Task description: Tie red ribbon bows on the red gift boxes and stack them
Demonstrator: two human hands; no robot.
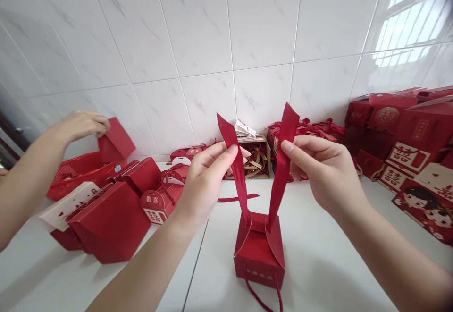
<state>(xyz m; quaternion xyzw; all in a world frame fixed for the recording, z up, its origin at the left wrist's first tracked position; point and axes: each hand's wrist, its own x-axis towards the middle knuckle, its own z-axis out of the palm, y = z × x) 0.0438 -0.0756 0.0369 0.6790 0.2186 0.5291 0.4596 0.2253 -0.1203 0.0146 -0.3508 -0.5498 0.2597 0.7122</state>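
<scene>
A small red gift box (257,248) stands on the white table in front of me, its curved flaps folded together at the top. A red ribbon (279,187) rises from the top of the box in two strands. My left hand (208,175) is closed, pinching the left strand between thumb and fingers. The right strand is pinched in my right hand (323,170), with its slanted tip sticking up above the thumb. Both strands are spread apart in a V. A twisted red cord handle (257,295) hangs from the front of the box onto the table.
At left, another person's hand (83,123) holds a red box over a red basket (76,175). Large red boxes (113,222) stand nearby. By the wall is a cardboard box (264,161) of ribbon pieces. More red boxes (410,132) are stacked at right. A loose ribbon (239,198) lies behind.
</scene>
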